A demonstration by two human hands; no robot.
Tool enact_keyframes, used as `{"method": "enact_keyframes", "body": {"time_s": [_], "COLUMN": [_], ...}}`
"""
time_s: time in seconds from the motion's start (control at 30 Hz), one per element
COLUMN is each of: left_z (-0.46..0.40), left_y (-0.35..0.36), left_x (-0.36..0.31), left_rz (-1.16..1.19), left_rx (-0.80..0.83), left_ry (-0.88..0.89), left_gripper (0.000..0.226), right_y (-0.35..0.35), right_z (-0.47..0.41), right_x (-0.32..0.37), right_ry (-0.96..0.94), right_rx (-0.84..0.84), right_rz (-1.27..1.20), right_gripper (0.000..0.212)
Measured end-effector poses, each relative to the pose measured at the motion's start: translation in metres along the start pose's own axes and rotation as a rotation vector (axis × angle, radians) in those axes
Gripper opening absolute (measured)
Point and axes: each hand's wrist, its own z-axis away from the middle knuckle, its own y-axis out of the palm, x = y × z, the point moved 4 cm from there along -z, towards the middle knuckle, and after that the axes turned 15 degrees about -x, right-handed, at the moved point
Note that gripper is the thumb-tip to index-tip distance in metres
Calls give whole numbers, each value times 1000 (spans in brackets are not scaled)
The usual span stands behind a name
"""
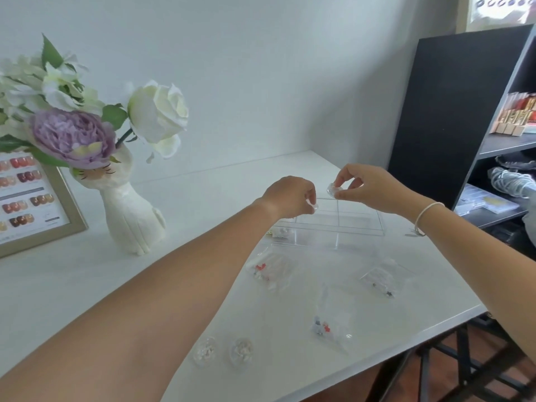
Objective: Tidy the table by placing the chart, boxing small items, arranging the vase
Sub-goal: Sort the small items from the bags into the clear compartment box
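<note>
Nearest on the white table (87, 285) sit 2 small round clear pots (222, 354), then 3 clear bags (330, 326) of tiny pieces. Above the clear divided box (333, 227), the left hand (290, 195) pinches a small clear piece (contents unclear) and the right hand (365, 184) pinches a round clear lid (333, 190). Far left stand the white vase (130, 216) of flowers and the framed chart (32, 201).
</note>
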Motion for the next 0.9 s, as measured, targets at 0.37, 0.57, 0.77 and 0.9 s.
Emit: {"method": "enact_keyframes", "body": {"time_s": [0.37,0.57,0.77,0.9], "left_z": [-11,-11,-5,13], "left_y": [15,15,-1,-22], "left_x": [-3,-5,-2,12], "left_rz": [-238,-265,-110,39], "left_rx": [127,150,87,-34], "left_ry": [53,65,61,68], "left_gripper": [16,15,19,16], "right_y": [7,13,21,27], "right_z": [-2,-2,-3,-3], "right_x": [-5,-5,-2,5], "right_ry": [4,21,-10,-16], "right_rx": [29,64,115,163], "right_rz": [6,26,111,194], "right_gripper": [11,12,10,15]}}
